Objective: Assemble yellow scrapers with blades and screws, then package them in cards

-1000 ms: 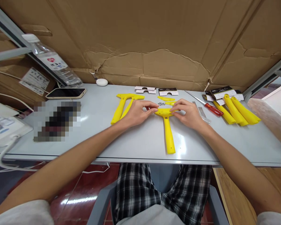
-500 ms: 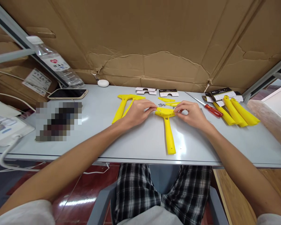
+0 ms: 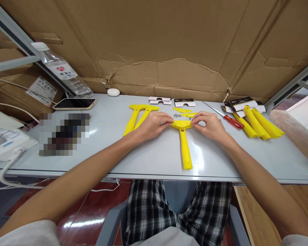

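A yellow T-shaped tool (image 3: 185, 147) lies on the grey table, its handle towards the front edge. My left hand (image 3: 155, 125) pinches the left end of its crosspiece, and my right hand (image 3: 209, 125) pinches the right end. Just behind the crosspiece are two loose yellow pieces, a flat one (image 3: 181, 110) and another (image 3: 189, 115) partly behind my right fingers. Small dark screws (image 3: 177, 116) lie beside them. To the left, two more yellow T-shaped tools (image 3: 131, 122) rest side by side, partly behind my left hand.
A red-handled screwdriver (image 3: 233, 122) and several yellow handles (image 3: 268, 123) with black cards (image 3: 242, 103) lie at the right. Folded cards (image 3: 184, 103) sit along the back. A phone (image 3: 75, 104), a bottle (image 3: 64, 70) and a white oval object (image 3: 113, 92) are at the left.
The yellow piece between my hands has come down onto the crosspiece of the T-shaped tool, and both hands have closed in slightly around it. The camera view has shifted a little.
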Demonstrator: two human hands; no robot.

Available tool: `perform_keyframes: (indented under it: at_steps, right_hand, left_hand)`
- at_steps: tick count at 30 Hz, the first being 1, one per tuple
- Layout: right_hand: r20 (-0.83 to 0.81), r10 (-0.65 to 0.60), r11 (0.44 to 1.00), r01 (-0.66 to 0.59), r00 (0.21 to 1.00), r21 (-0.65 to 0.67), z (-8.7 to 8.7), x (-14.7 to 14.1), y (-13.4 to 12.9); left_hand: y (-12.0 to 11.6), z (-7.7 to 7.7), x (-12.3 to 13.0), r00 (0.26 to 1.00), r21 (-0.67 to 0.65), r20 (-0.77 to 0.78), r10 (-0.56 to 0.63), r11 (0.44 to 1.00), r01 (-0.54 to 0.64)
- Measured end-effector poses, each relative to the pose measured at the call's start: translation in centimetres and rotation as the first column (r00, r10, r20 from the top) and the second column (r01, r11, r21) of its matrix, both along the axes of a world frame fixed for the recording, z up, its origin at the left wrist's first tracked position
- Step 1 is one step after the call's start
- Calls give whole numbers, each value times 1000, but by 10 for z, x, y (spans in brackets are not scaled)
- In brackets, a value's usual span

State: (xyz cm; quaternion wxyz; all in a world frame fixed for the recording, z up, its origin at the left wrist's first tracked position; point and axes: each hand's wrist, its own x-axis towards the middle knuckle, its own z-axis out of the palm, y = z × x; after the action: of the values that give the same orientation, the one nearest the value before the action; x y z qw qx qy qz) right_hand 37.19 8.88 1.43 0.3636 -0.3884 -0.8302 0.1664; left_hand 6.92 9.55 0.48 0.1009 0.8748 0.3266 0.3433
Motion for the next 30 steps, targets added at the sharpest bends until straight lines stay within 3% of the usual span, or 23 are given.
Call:
perform_keyframes:
  at_steps: [14, 20, 25, 30]
  right_hand:
    - [28, 4, 1000, -4, 1000, 1, -4, 1, 3]
    - [55, -25, 999, 23, 998, 31, -1, 4, 4]
    - [154, -191, 981, 182, 969, 72, 8, 33, 16]
    - [403, -407, 910, 404, 820, 97, 15, 79, 32]
  left_hand:
    - [-1, -2, 5, 994, 13, -9, 110, 994, -110]
    - [-2, 2, 2, 965, 20, 20, 262, 965, -263]
    - [3, 4, -4, 920, 41, -58, 388, 921, -387]
    - [6, 3, -11, 859, 110, -195, 473, 881, -460]
